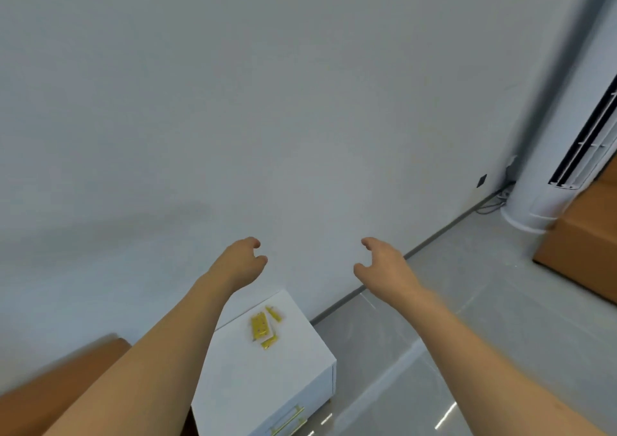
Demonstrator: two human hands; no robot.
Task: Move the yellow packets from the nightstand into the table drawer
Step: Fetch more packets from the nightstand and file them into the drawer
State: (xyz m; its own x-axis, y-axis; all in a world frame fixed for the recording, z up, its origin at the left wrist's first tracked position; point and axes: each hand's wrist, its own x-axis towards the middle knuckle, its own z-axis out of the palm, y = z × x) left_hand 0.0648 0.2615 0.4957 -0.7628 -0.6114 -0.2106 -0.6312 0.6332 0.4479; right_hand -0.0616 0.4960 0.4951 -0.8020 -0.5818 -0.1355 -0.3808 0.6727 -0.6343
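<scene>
1. The yellow packets [263, 327] lie in a small bunch on top of the white nightstand [247, 379]. They sit near its back edge, close to the wall [233, 101]. None of them has been picked up yet.

2. The left hand [242, 262] is held up in the air, above and behind the nightstand. Its fingers are loosely curled and it holds nothing.

3. The right hand [384, 263] is up in the air too, off to the right, over the edge of the floor [484, 318]. Its fingers are also loosely bent and it holds nothing.

4. Both hands are well apart from the packets. I think they are stretched out in front just because the person is walking up and getting ready to reach down.

5. The packets lie flat and close together, so I think one hand could scoop up most of them in one go.

6. The nightstand has a drawer with a gold handle [288, 417] on its front. The table drawer for the task is not in view, so I cannot tell where it is.

7. A tall white fan [541, 181] stands in the corner and a brown box [581, 245] sits on the floor beside it. A brown thing [60, 379] shows at the bottom left, too blurred to name.
</scene>
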